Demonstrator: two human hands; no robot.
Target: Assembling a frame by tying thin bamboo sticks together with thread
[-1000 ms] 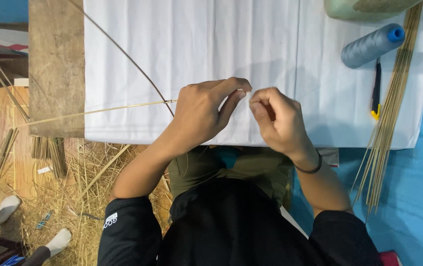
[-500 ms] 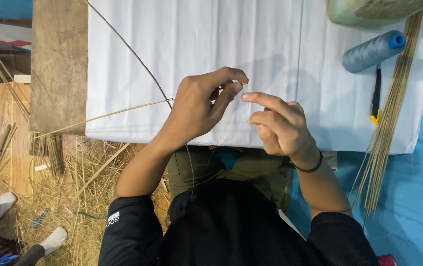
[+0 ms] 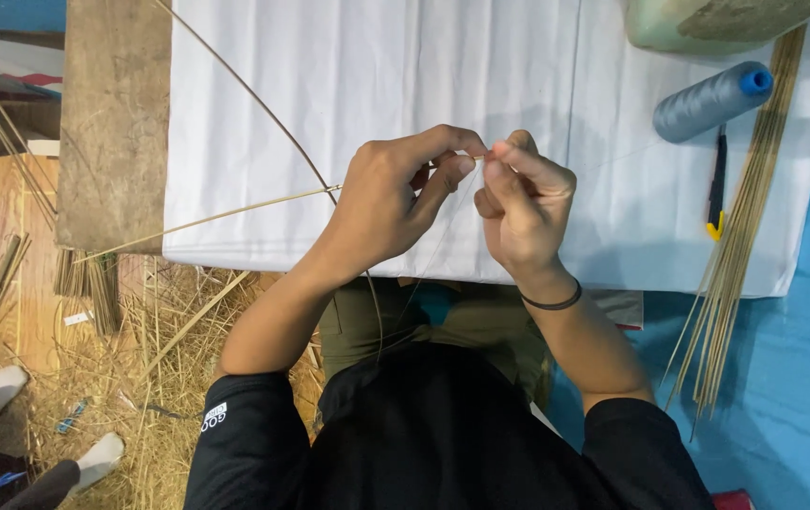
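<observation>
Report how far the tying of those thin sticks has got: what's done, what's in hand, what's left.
Done: nothing finished shows on the white cloth.
In hand: the left hand and right hand meet fingertip to fingertip, pinching the pale stick and the darker curved stick; a fine thread seems to run between them, too thin to be sure.
Left: the stick bundle, grey thread spool and cutter lie untouched.

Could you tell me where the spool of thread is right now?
The spool of thread lies at the upper right of the head view on the white cloth, just above the knife.
</observation>
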